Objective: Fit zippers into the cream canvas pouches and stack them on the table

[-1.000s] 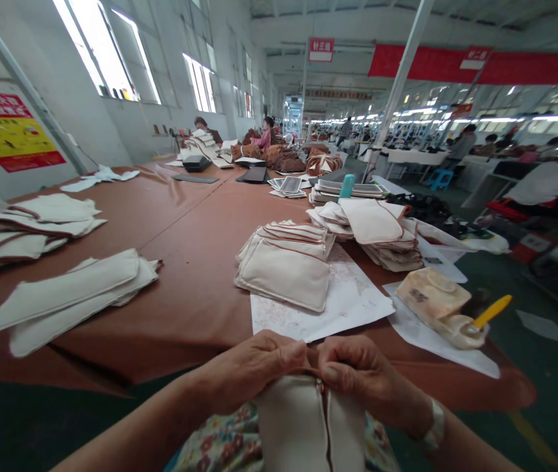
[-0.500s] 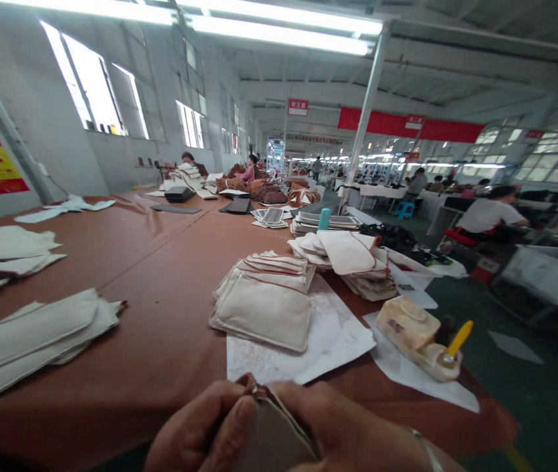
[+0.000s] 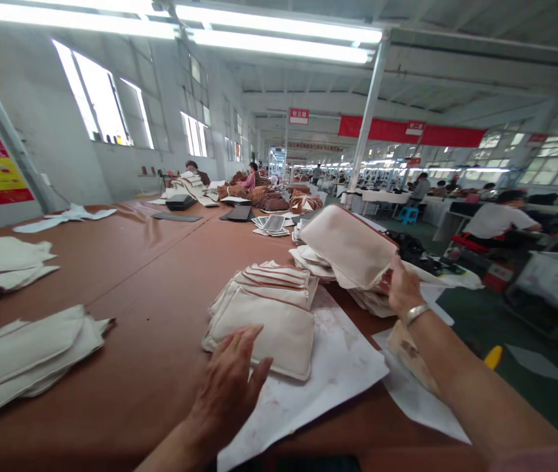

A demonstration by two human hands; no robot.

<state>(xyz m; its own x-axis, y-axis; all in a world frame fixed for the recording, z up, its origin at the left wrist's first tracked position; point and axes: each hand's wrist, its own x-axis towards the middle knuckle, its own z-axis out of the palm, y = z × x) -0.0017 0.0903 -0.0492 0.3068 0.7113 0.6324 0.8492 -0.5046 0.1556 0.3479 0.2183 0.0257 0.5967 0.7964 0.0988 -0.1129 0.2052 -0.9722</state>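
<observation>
My right hand (image 3: 403, 285) grips the corner of a cream fabric pouch (image 3: 347, 242) with brown edging and holds it tilted. Beneath that pouch is a stack of similar pieces (image 3: 370, 301), partly hidden by it. My left hand (image 3: 232, 373) is open, fingers stretched out, with nothing in it. It is at the near edge of a fanned pile of cream pouches (image 3: 273, 328); whether it touches them I cannot tell. The pile lies partly on a stained white paper sheet (image 3: 338, 354).
Cream pieces (image 3: 18, 354) lie on the brown-covered table (image 3: 151, 367) at left. A cut-open plastic container (image 3: 409, 351) and a yellow handle (image 3: 494, 357) are partly behind my right forearm. Farther back are grey panels (image 3: 176, 217), a metal post (image 3: 368, 118) and seated people.
My hands, together on a brown-edged piece at the bottom before, are now apart. The right has reached forward to the right stack and grips a pouch; the left has opened beside the middle pile.
</observation>
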